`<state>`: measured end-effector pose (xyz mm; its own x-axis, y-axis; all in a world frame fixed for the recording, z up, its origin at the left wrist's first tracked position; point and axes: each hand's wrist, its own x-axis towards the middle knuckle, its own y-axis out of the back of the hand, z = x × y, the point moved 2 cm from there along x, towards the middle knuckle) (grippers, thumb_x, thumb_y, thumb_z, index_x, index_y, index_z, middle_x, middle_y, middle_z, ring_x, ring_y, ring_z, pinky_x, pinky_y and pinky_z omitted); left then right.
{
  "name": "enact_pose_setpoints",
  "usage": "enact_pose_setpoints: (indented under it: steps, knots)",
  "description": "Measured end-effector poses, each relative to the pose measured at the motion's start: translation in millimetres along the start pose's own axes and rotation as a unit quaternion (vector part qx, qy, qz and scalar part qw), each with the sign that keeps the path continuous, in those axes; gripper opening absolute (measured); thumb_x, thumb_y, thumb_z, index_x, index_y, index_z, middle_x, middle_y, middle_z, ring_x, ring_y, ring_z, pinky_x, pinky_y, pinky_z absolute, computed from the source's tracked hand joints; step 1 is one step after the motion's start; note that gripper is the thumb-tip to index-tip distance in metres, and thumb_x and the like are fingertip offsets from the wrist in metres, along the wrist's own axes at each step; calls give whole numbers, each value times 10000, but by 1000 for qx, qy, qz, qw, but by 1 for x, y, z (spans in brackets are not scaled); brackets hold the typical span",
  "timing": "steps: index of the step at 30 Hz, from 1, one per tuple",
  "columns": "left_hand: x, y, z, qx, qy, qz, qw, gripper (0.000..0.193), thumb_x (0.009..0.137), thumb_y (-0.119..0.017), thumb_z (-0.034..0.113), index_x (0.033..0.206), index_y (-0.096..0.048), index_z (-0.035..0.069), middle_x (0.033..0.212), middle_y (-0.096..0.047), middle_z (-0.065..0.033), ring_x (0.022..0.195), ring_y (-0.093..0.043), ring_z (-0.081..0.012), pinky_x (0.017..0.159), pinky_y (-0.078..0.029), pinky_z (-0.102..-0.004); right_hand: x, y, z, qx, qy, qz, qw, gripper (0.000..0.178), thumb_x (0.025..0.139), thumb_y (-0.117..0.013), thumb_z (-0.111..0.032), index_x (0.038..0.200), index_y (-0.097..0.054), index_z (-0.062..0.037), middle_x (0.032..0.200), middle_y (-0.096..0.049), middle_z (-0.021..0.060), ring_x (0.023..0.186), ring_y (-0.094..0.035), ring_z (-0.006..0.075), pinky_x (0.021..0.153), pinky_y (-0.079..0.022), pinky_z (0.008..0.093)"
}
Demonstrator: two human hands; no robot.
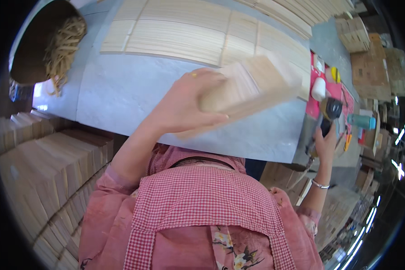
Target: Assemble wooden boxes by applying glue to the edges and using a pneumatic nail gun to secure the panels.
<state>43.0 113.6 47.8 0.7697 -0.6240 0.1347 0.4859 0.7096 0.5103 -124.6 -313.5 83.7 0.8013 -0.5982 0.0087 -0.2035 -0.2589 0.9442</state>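
Above the near part of a pale grey worktable, the left hand is clamped on the end of a light wooden piece, its thumb along the near side and its fingers on the far side. The piece is tilted, its farther end pointing up and to the right; it is blurred, so I cannot tell whether it is 1 assembled box or several boards held together. The 2 hands are well apart. Off to the right, the right hand is closed around the dark handle of a handheld tool, its black and brassy head uppermost. A silver bracelet circles the right wrist.

Beyond the wooden piece, flat pale boards lie side by side across the table, with more long strips piled behind them. At the far left, an open container holds a tangle of thin tan strips, some spilling over its rim. Below it, blocks of wood stand stacked beside the table. Near the tool, a white cylinder and a yellow item rest by a pink sheet, and a teal bottle lies farther right.
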Motion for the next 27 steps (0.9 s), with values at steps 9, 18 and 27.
enact_pose_setpoints:
  steps: [9,18,27]
  knots:
    - [-190,36,-51,-609,361,352,613,583,890,-691,300,1370,-567,-7,1264,-661,-168,1106,-647,-226,956,-511,-333,21,-61,180,-132,31,75,988,552,868,-689,-118,1380,-555,42,1247,-666,263,1112,-660,423,961,-528,446]
    - [-416,-56,1,-500,387,530,565,507,877,-670,245,1313,-591,-3,1155,-690,-181,957,-689,-268,842,-566,-395,101,-39,124,-85,64,38,994,564,982,-625,-460,1268,-655,25,1209,-697,217,1061,-677,381,940,-536,426]
    - [-635,-292,22,-567,307,722,251,456,868,-698,265,1244,-625,18,1114,-706,-181,943,-699,-281,828,-574,-418,89,-119,-74,17,292,28,956,424,952,-594,-306,1132,-707,60,1200,-691,253,1127,-638,412,1023,-478,386]
